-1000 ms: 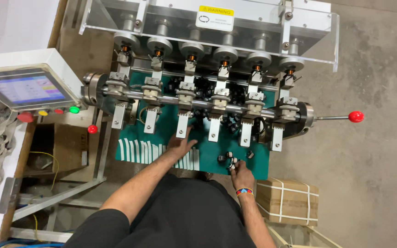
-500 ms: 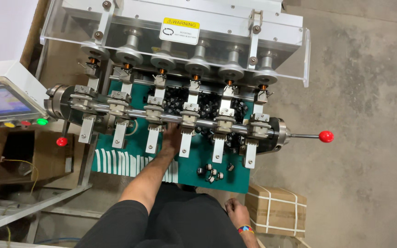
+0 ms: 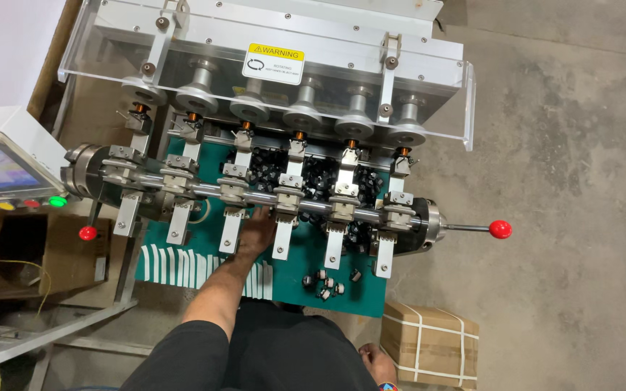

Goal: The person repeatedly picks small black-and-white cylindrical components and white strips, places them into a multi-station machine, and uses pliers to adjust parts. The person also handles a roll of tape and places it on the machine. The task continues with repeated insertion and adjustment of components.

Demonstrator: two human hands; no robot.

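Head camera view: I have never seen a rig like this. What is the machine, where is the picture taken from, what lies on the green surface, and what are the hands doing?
The camera sits on the person's head and looks straight down. Below is a grey metal machine with six round spindles under a clear plastic guard. In front runs a long steel shaft carrying six clamp brackets, with a red-knobbed lever at its right end. On the green mat lie a row of white strips and several small black-and-silver parts. The left hand reaches up to the shaft; whether it grips anything is hidden. The right hand hangs low near a strapped cardboard box, seemingly empty.
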